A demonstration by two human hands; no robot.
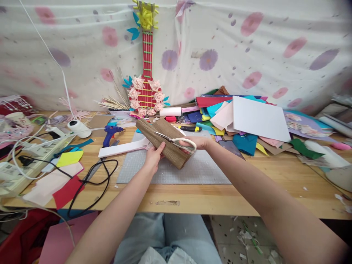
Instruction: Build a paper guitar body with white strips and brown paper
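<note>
My left hand (154,157) grips a brown wood-grain sheet (176,156) near its middle, thumb on top. The sheet is folded or doubled, and it is tilted above a grey cutting mat (143,172). Scissors (189,143) with cream handles are in my right hand (199,142), whose fingers are partly hidden by the handle loops and the sheet. The blades lie over the sheet, pointing left; whether they cut into it I cannot tell. A white strip (123,147) with a loop-like end reaches toward my left hand and passes behind the sheet.
A blue glue gun (110,135) stands left of the mat, near a tangled black cable (107,179) and a power strip (35,157). Behind stands a red paper guitar (147,55) with pink flowers. Coloured sheets and a white board (261,117) pile at right. A utility knife (189,128) lies behind the sheet.
</note>
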